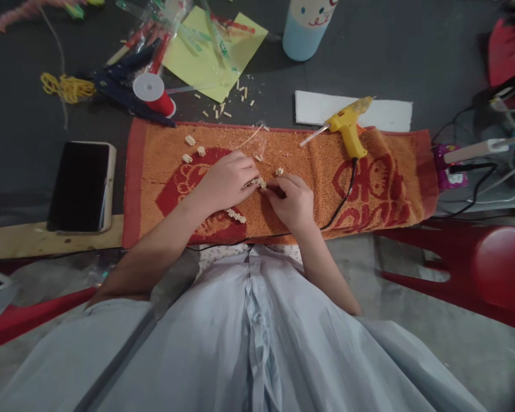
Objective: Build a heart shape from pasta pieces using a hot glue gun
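Observation:
Over the orange and red towel (321, 154), my left hand (229, 177) is closed round one end of a small string of pale beads (261, 182). My right hand (292, 200) pinches at the other end of it, fingertips together. A separate pale beaded strip (236, 216) lies below my left hand. One small pale cluster (279, 171) rests just above my right hand, and several more clusters (190, 140) sit at the towel's upper left. A thin pale strand (251, 136) reaches up from behind my left hand.
A yellow glue gun (349, 127) rests on a white board (395, 114), its cord crossing the towel. Phone (80, 187) at left; dark blue pliers (120, 94), red thread spool (158, 97), yellow paper (189, 63), loose bits and blue bottle (304, 34) beyond. Red chairs flank me.

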`<state>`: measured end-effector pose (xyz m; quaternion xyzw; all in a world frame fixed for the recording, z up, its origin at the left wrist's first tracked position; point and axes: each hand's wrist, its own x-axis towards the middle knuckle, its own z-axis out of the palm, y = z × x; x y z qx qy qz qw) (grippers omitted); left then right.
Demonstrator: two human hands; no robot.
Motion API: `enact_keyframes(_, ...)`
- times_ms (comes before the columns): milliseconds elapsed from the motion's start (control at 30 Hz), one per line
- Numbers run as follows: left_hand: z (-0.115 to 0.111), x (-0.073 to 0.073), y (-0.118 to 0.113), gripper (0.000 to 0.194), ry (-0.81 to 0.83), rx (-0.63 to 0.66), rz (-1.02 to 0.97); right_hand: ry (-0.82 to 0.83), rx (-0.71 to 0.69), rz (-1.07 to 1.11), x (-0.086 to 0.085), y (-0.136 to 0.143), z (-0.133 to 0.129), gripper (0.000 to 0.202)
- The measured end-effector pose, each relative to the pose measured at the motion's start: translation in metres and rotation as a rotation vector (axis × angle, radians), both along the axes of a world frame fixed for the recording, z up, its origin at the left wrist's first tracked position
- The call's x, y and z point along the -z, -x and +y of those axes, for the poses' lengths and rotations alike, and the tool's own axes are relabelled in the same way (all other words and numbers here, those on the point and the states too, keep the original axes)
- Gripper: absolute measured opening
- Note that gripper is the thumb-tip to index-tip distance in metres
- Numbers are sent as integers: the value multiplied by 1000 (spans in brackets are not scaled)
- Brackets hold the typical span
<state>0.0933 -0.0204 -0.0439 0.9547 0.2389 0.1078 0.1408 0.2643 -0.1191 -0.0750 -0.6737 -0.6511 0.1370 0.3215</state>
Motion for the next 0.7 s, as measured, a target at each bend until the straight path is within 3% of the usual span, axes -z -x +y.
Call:
enact_keyframes(233,0,4,0,25,5,10,-34,7,-6,4,-1,0,0,9)
enact_keyframes(700,-3,-5,8,24,63,-103,-46,7,-2,-12,-3,2,-1,11)
